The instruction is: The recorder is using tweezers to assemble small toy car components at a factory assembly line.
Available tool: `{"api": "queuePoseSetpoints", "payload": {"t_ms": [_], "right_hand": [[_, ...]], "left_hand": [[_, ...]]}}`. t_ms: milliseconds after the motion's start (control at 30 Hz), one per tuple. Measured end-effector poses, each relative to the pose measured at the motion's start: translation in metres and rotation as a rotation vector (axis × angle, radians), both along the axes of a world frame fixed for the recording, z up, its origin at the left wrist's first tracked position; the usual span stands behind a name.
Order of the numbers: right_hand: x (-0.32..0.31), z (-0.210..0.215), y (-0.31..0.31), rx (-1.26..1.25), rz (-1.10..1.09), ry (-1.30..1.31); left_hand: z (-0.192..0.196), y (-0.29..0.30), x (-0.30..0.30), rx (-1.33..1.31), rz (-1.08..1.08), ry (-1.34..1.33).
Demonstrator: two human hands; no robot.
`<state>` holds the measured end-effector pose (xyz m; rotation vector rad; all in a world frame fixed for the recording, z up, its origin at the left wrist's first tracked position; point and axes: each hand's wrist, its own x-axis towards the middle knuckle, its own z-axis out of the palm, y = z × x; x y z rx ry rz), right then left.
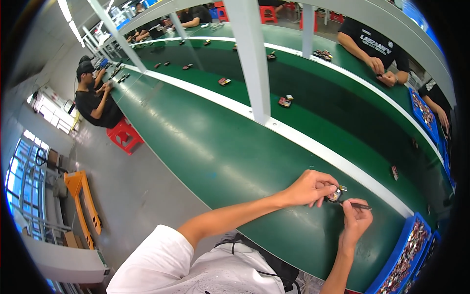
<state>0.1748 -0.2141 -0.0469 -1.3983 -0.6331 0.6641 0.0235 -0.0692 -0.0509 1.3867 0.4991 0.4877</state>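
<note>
My left hand (pixel 311 188) pinches a small dark part with a metal end (pixel 337 194) just above the green table (pixel 220 147). My right hand (pixel 356 220) sits close beside it, gripping a thin dark tool (pixel 360 207) whose tip points at the small part. Both hands are over the table's near edge, right of the middle. What the part is in detail is too small to tell.
Blue bins (pixel 404 255) full of small parts stand at my lower right, and another blue bin (pixel 423 115) lies at the far right. Small parts (pixel 285 101) ride the darker belt beyond a white strip and white posts (pixel 252 59). Other people sit along the table; a red stool (pixel 125 136) stands left.
</note>
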Motion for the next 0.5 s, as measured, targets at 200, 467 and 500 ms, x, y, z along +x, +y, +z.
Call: {"api": "queuePoseSetpoints", "payload": {"t_ms": [200, 467, 500], "right_hand": [[0.0020, -0.0018, -0.0008, 0.007, 0.009, 0.046], [-0.0012, -0.0020, 0.0008, 0.007, 0.035, 0.014], [-0.0022, -0.0015, 0.0006, 0.014, 0.032, -0.010]], "left_hand": [[-0.0080, 0.0032, 0.0017, -0.131, -0.135, -0.120], [-0.0045, 0.0034, -0.0002, -0.136, -0.130, -0.127], [-0.0045, 0.0027, 0.0003, -0.135, -0.131, -0.128]]}}
